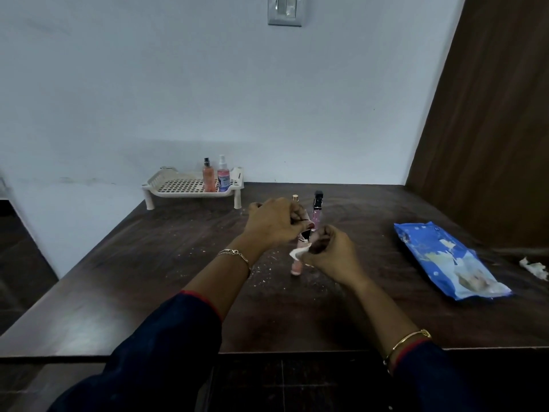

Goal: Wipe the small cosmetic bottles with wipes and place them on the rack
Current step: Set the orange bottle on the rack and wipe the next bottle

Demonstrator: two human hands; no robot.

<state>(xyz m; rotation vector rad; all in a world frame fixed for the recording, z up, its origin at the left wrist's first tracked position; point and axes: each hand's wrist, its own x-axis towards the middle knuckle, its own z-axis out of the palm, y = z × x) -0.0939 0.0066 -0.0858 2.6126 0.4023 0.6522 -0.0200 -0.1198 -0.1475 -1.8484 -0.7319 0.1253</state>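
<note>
Left hand (271, 223) fingers (300, 217) curled round the upper part of a small pink bottle (296, 267), held upright over the tabletop (178, 263); bottle top hidden by the hand, whether its base touches the tabletop can't be told. Right hand (329, 257) fingers pinched closed on a white wipe (298, 253), pressed to the bottle's middle. Just behind the hands stand a pink glittery tube with black cap (317, 208) and a gold-capped bottle (295, 198), the latter mostly hidden by the left hand. Blue wipes pack (445, 260) lies flat at right, print on it too blurred to read. Crumpled used wipe (534, 267) near the right edge. Cream perforated rack (190, 187) at far left corner holds two spray bottles at its right end: orange one (208, 175) and pink one with blue label (223, 175), touching; label text unreadable. Sleeves dark blue, bracelet on each wrist. Wall switch plate (285, 10) cut off at top.
</note>
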